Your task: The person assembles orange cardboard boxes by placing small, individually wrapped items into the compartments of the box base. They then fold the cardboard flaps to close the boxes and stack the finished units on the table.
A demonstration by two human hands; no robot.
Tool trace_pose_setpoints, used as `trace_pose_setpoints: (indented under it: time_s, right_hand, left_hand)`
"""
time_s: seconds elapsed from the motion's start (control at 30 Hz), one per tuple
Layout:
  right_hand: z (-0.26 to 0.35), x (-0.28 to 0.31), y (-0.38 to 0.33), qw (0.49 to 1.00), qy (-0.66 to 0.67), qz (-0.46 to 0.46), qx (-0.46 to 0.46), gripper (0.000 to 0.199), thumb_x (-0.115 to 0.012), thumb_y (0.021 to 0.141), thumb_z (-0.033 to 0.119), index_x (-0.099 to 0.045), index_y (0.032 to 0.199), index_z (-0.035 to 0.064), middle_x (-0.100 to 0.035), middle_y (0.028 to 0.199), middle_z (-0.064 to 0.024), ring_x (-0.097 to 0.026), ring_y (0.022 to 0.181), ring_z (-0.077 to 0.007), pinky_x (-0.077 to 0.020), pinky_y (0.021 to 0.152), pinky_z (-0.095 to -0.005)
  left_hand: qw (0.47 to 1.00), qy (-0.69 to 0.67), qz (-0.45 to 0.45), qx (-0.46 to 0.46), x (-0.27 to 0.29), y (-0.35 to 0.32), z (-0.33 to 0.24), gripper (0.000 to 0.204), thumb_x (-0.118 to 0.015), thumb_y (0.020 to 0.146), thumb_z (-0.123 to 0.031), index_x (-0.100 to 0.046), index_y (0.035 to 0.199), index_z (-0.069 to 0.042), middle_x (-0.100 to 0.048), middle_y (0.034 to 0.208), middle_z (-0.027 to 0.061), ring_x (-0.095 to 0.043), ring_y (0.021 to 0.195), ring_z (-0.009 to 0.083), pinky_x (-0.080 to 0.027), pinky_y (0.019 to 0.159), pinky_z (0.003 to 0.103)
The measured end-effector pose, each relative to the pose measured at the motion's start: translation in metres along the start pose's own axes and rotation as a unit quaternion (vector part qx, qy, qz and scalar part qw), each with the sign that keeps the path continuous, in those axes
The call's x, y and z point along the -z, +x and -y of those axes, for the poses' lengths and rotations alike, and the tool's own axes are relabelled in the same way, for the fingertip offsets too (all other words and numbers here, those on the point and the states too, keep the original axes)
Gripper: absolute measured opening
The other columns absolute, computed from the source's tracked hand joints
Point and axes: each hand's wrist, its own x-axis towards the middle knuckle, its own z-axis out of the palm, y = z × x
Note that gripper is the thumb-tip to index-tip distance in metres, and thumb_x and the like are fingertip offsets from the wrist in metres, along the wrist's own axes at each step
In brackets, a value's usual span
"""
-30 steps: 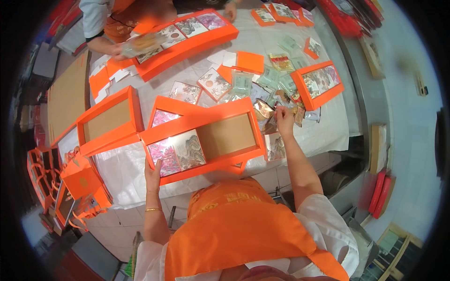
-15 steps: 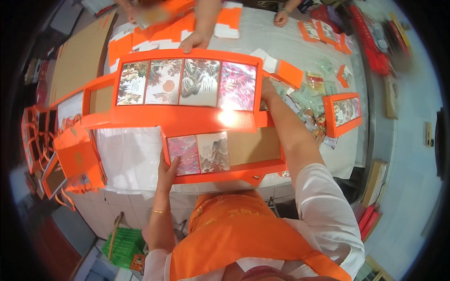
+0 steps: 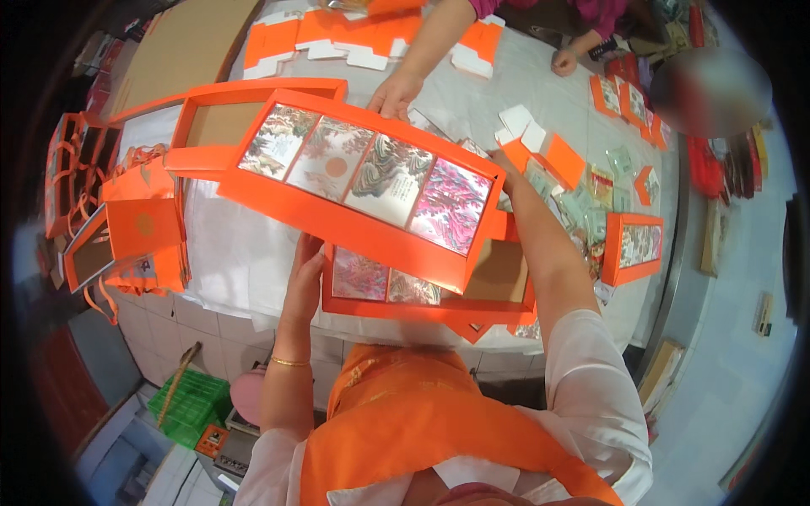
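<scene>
A long orange gift box (image 3: 337,215), with several picture-printed packs in a row, is tilted above the table. My right hand (image 3: 506,173) grips its right end, fingers partly hidden. Beneath its front side is my left hand (image 3: 309,249), beside the left end of a lower orange box (image 3: 380,309); its fingers are mostly hidden. That lower box holds two printed packs (image 3: 361,275) in view and a bare brown section (image 3: 498,274); the upper box covers part of it. A co-worker's hand (image 3: 396,93) touches the upper box's far edge.
Another open orange tray (image 3: 215,126) lies behind at the left, near orange bags (image 3: 139,190). Flat orange-and-white cartons (image 3: 354,34) lie at the back. Small packets (image 3: 601,185) and a smaller orange box (image 3: 633,249) are at the right. A green crate (image 3: 192,409) stands below the table.
The upper gift box has swung clockwise, its right end coming nearer me, over the lower box. My left hand has moved from the lower box's front corner up to the upper box's front side.
</scene>
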Motion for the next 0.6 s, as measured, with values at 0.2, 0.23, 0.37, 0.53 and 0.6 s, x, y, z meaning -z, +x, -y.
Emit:
trace_pose_setpoints:
  time_s: [0.2,0.23,0.37,0.53,0.6]
  right_hand:
    - [-0.001,0.007,-0.004,0.967,0.21,0.138,-0.043,0.067,-0.075,0.082,0.025,-0.045,0.133,-0.0037,-0.067,0.107,-0.0165,-0.068,0.091,-0.0253,-0.0562,0.076,-0.0388]
    - [-0.003,0.009,-0.003,0.956,0.239,0.162,-0.051,0.067,-0.075,0.082,0.025,-0.044,0.133,-0.0039,-0.067,0.107,-0.0164,-0.068,0.091,-0.0254,-0.0562,0.076,-0.0389]
    - [-0.006,0.008,-0.001,0.938,0.29,0.178,-0.069,0.068,-0.076,0.082,0.025,-0.043,0.134,-0.0046,-0.067,0.106,-0.0157,-0.068,0.091,-0.0258,-0.0561,0.079,-0.0393]
    - [0.015,-0.013,-0.017,0.963,0.262,0.048,-0.031,0.042,-0.077,0.084,0.026,-0.052,0.111,0.0051,-0.061,0.085,-0.0044,-0.061,0.071,-0.0179,-0.0529,0.065,-0.0338]
    - [0.016,0.008,-0.008,0.976,0.212,-0.047,0.031,0.047,-0.074,0.087,0.031,-0.052,0.121,0.0066,-0.062,0.105,-0.0082,-0.064,0.09,-0.0193,-0.0546,0.07,-0.0364]
  left_hand:
    - [0.957,-0.178,-0.228,0.032,-0.034,0.029,-0.016,0.045,-0.063,0.095,-0.032,-0.047,0.129,-0.007,-0.054,0.127,0.0067,-0.054,0.114,0.0166,-0.044,0.093,0.032]
    - [0.948,-0.217,-0.231,0.021,-0.039,0.036,-0.022,0.041,-0.065,0.095,-0.029,-0.049,0.125,-0.007,-0.057,0.122,0.0059,-0.057,0.108,0.0154,-0.048,0.087,0.031]
    - [0.94,-0.278,-0.198,-0.019,-0.035,0.048,-0.021,0.037,-0.069,0.091,-0.017,-0.05,0.122,-0.008,-0.061,0.111,0.0037,-0.062,0.094,0.013,-0.052,0.078,0.029]
    - [0.907,-0.302,-0.287,-0.058,-0.022,0.018,-0.033,0.035,-0.068,0.091,-0.014,-0.052,0.121,-0.007,-0.062,0.112,0.0047,-0.064,0.095,0.0148,-0.055,0.081,0.031]
    - [0.908,-0.298,-0.28,-0.09,0.007,0.004,-0.029,0.037,-0.068,0.09,-0.011,-0.052,0.123,-0.006,-0.062,0.113,0.005,-0.064,0.099,0.0166,-0.055,0.085,0.034]
